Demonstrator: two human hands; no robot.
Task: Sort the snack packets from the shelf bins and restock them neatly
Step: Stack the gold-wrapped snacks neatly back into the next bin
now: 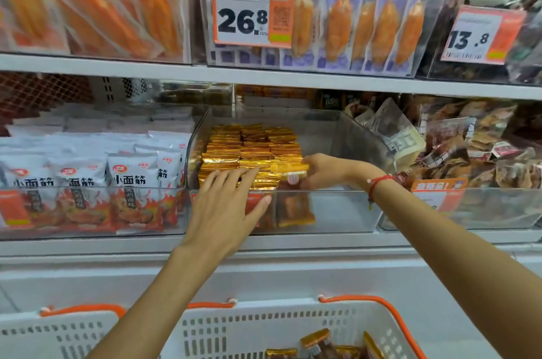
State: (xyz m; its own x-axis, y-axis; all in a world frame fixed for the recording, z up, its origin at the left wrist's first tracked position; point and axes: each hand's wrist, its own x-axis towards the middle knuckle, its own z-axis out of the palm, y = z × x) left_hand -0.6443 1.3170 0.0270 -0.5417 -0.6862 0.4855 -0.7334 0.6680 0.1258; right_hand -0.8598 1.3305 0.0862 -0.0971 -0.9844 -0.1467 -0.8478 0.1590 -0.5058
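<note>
Illumination is bright, even and diffuse, apparently from overhead; no hard shadows fall on the shelving. A soft shadow lies under the upper shelf edge (264,77), darkening the back of the lower tier. Glare streaks the clear bin wall (360,135) and the gold packets (252,150) show specular highlights. Motion blur is strongest at the upper left, where the orange-and-white packets (88,6) smear diagonally; the right edge is also soft. The price tag (252,13) stays legible. Wide-angle distortion bows the shelf lines and stretches both forearms toward the lower corners. The basket (264,326) is slightly soft.
</note>
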